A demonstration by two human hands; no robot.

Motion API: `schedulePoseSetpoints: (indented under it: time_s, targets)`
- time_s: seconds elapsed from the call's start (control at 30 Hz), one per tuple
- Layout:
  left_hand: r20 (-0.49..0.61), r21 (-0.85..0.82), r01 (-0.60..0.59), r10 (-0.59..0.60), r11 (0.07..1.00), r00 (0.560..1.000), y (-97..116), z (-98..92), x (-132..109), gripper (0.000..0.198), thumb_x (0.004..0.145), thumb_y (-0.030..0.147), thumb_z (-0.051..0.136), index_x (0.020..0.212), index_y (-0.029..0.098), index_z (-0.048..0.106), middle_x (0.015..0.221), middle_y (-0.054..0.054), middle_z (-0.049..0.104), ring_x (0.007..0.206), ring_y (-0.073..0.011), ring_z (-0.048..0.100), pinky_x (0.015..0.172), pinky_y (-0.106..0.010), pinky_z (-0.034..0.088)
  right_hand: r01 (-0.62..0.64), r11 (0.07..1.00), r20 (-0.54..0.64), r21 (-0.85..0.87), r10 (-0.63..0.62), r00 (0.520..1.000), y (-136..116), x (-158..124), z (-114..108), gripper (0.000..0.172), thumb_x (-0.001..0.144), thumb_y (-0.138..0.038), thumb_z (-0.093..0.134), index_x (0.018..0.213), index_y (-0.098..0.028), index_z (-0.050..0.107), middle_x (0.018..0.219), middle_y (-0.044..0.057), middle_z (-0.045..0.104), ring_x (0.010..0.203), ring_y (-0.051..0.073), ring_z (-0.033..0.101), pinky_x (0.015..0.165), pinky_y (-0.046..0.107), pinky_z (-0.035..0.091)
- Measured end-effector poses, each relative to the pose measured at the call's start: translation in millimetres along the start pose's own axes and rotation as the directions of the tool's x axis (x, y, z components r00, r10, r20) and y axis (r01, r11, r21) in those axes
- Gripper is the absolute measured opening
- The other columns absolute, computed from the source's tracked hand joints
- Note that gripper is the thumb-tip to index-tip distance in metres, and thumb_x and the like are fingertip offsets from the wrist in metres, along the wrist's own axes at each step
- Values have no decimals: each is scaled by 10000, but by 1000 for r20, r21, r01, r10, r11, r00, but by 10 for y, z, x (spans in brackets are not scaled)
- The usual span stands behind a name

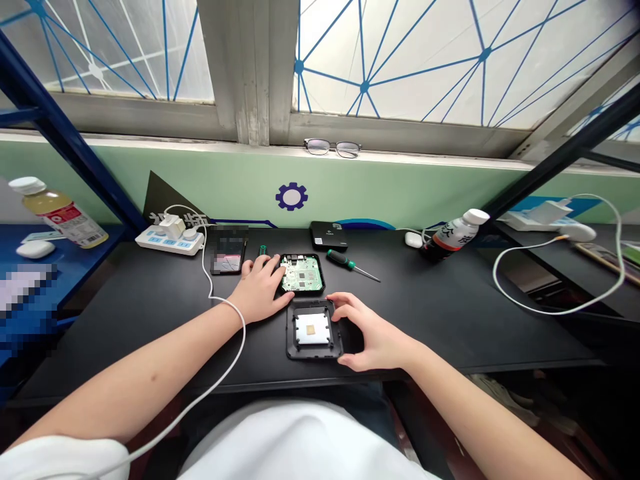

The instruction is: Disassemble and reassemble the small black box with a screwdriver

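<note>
My right hand (373, 333) grips a square black plastic cover (291, 343) by its right side, fingers at the upper corner and thumb at the lower one. Inside the cover lies a silvery metal plate (320, 320) with a small tan square pad. Just beyond the cover, a black case (323, 277) holds a green circuit board (303, 272), board side up. My left hand (257, 290) lies at the left edge of that case with its fingers spread, touching it. Behind my left fingers, the green end of another tool handle (263, 250) shows; its other end is hidden.
A green-and-black screwdriver (353, 265) and a black box (329, 235) lie behind the case. A phone (229, 252) and a white power strip (170, 240) are at the left. A white cable (243, 340) crosses my left forearm. A dark drink bottle (453, 235) stands tilted at the right.
</note>
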State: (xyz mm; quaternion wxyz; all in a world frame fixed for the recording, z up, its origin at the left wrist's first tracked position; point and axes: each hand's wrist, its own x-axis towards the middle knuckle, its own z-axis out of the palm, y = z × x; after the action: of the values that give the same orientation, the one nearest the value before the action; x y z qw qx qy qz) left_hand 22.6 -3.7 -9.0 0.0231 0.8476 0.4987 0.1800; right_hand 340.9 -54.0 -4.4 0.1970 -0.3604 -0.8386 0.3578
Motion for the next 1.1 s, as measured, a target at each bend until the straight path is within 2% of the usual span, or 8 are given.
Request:
schedulePoseSetpoints:
  time_s: [0.23,0.4,0.47,0.53,0.6,0.7,0.83,1.1]
  targets:
    - [3,-35,-28,28,999,1000,-65,21,7,513,1017,445,544,1426,169,687,1561,-226,620,1461,-464,464,1154,-687,357,-52,984,75,-170,66,995,-115,225,-19,493,743,-285,881,1169,-254,634,1578,180,484,1477,383,555,1173,578,547]
    - [11,-46,-10,10,999,1000,-114,30,10,529,1037,477,523,1425,151,675,1586,-224,601,1469,-482,448,1145,-698,339,-23,976,151,-217,57,987,-139,426,-234,445,756,-421,939,1094,-256,701,1456,128,591,1270,316,677,1013,469,636]
    - [10,-62,-8,9,998,1000,-124,24,20,560,1037,488,530,1462,142,642,1588,-230,594,1482,-475,440,1161,-688,326,35,984,147,-174,-10,989,-126,610,-308,341,825,-456,892,1018,-242,709,1234,88,687,1066,249,718,927,413,633]
    - [6,-79,-4,4,997,1000,-128,17,37,608,1039,493,531,1516,121,589,1585,-243,589,1497,-470,431,1169,-673,321,36,980,28,-194,-31,999,-114,861,-327,199,919,-378,792,1009,-226,702,1013,52,700,863,196,683,796,356,601]
    - [8,-91,7,-6,996,1000,-132,11,54,645,1039,494,536,1557,111,538,1579,-247,589,1503,-468,429,1170,-658,320,18,954,-10,-300,-22,1000,-122,1146,-290,128,922,-267,756,1031,-212,721,981,53,705,827,188,663,739,327,553]
    - [29,-106,21,-17,994,999,-148,3,69,664,1020,477,574,1581,130,498,1559,-232,606,1497,-459,438,1171,-648,313,7,922,78,-388,25,997,-187,1540,-182,173,939,-194,707,1107,-197,747,1032,67,721,868,185,680,756,304,524]
    - [70,-121,41,-33,992,997,-177,-15,74,687,993,475,624,1572,131,489,1514,-230,634,1496,-454,442,1182,-645,296,-30,867,129,-497,108,986,-308,1861,-86,98,898,-150,694,952,-196,763,1018,81,754,941,217,703,723,288,465]
    - [78,-133,90,-80,987,994,-186,-6,101,829,964,499,679,1648,144,372,1452,-200,670,1493,-424,453,1233,-634,237,-104,859,190,-501,226,956,-400,2079,-156,79,753,-146,743,726,-202,695,794,40,758,728,189,665,591,291,381]
